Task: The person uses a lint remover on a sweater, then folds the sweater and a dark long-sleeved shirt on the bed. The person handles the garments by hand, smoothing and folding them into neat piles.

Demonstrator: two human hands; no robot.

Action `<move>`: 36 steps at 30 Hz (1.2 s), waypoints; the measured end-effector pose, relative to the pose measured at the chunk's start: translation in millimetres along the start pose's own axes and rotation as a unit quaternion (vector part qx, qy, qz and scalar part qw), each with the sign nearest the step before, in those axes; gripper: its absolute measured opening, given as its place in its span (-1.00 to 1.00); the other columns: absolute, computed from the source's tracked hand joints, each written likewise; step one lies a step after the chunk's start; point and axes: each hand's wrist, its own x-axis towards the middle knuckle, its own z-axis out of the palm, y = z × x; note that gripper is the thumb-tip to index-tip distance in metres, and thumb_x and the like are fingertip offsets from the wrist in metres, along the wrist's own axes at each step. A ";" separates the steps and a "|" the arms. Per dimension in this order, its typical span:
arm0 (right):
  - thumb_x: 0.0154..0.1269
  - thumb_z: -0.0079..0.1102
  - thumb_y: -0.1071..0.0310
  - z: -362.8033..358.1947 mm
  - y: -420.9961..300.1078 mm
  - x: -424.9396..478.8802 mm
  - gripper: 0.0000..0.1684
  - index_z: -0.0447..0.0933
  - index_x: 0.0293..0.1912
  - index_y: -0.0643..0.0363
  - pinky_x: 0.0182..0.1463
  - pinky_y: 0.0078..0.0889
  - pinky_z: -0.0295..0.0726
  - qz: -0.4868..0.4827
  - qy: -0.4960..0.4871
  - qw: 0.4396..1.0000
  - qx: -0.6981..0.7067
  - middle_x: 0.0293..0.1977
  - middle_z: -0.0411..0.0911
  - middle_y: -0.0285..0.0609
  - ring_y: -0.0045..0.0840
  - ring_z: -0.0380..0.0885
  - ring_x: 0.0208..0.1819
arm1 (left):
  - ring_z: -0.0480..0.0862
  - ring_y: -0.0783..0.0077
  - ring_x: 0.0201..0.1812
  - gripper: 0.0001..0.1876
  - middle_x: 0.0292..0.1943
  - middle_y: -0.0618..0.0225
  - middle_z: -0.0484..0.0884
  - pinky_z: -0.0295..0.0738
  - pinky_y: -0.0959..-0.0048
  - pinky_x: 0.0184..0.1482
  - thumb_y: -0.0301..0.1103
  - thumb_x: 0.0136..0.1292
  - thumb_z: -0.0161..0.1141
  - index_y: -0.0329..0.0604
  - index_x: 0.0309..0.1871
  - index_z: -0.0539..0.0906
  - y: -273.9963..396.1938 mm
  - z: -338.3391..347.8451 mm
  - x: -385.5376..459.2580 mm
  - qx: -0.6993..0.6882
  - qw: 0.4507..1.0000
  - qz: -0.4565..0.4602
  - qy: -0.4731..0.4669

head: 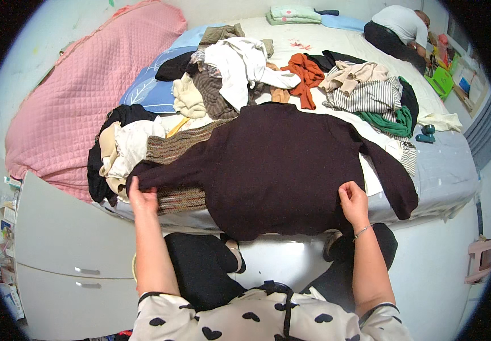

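A dark brown long-sleeved sweater point(279, 170) lies spread over the front edge of the bed, collar pointing away from me. My left hand point(144, 199) grips the cuff of its left-side sleeve, which is stretched out sideways. At the sweater's right side, near the hem, the fingers of my right hand point(354, 204) pinch the cloth. Its other sleeve hangs down to the right of that hand. Partly under the sweater lies a brown striped knit garment point(181, 200), next to a heap of white, beige and black clothes point(132, 145).
Piled clothes point(241, 68) lie farther back, beside an orange-red garment point(303, 76) and a striped garment point(364, 96). A pink quilted cover point(96, 89) stands left, above a pale cabinet point(70, 234). Another person point(399, 30) bends at the far right. A pink stool point(482, 260) stands right.
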 end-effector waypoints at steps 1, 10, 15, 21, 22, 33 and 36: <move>0.23 0.14 0.35 0.5 4.3 2.1 -0.86 0.49 -0.36 0.21 -0.37 -0.42 0.48 0.013 0.002 1.000 0.002 -0.52 0.52 -0.16 -0.44 0.52 -0.49 | 0.61 0.35 -0.11 -0.71 -0.07 0.32 0.62 0.55 0.37 -0.15 -0.22 0.26 0.18 -0.11 -0.01 0.53 5.8 4.4 -0.5 -0.007 0.997 0.056 -0.045; 0.20 0.14 0.39 47.7 -86.0 20.8 -0.82 0.54 -0.18 0.19 -0.15 -0.32 0.56 -0.171 0.031 0.985 -0.009 -0.27 0.57 -0.08 -0.24 0.58 -0.25 | 0.47 0.08 0.17 -0.65 0.12 0.15 0.54 0.23 0.03 0.30 -0.27 0.32 0.01 -0.25 0.08 0.52 13.3 -6.9 -10.9 -0.161 0.986 -0.040 -0.035; 0.22 0.10 0.30 148.9 -172.8 52.1 -0.58 0.47 0.06 0.26 0.26 -0.18 0.34 -0.359 -0.124 0.924 -0.050 0.10 0.44 0.06 -0.14 0.39 0.17 | 0.43 0.07 0.21 -0.62 0.17 0.12 0.50 0.19 0.00 0.32 -0.21 0.37 -0.07 -0.24 0.11 0.51 21.5 -26.6 1.8 -0.196 0.980 -0.028 -0.039; 0.38 -0.21 -0.14 264.3 -218.9 63.8 -0.23 0.05 0.40 0.10 0.44 0.07 -0.15 -0.231 -0.258 0.907 -0.241 0.42 -0.06 -0.03 -0.21 -0.17 0.47 | 0.44 0.10 0.22 -0.61 0.16 0.12 0.50 0.22 0.05 0.32 -0.20 0.34 -0.03 -0.24 0.13 0.49 45.9 -47.0 5.0 -0.190 0.981 0.028 0.020; 0.37 -0.22 -0.16 271.3 -221.5 65.1 -0.22 0.05 0.40 0.10 0.44 0.08 -0.17 -0.229 -0.259 0.905 -0.246 0.43 -0.06 -0.04 -0.21 -0.18 0.48 | 0.43 0.08 0.22 -0.60 0.18 0.12 0.49 0.20 0.02 0.32 -0.21 0.35 -0.04 -0.24 0.15 0.48 54.7 -48.7 3.2 -0.192 0.980 0.047 0.035; 0.19 0.14 0.07 283.3 -199.6 88.2 -0.51 0.51 -0.03 0.27 0.25 -0.18 0.24 -0.346 -0.090 0.933 -0.034 0.01 0.48 -0.02 -0.22 0.38 0.14 | 0.53 0.21 0.07 -0.58 0.09 0.10 0.52 0.41 0.16 0.18 -0.56 0.16 0.15 -0.29 0.13 0.47 85.7 -132.0 41.6 0.130 0.955 0.216 0.157; 0.20 0.14 0.10 281.4 -199.6 90.8 -0.53 0.52 -0.04 0.27 0.24 -0.18 0.27 -0.356 -0.111 0.927 -0.044 0.01 0.49 -0.02 -0.23 0.39 0.13 | 0.55 0.32 -0.03 -0.64 -0.01 0.15 0.56 0.43 0.34 0.09 -0.53 0.15 0.22 -0.35 0.04 0.51 71.9 -130.9 34.6 0.361 0.877 0.269 0.165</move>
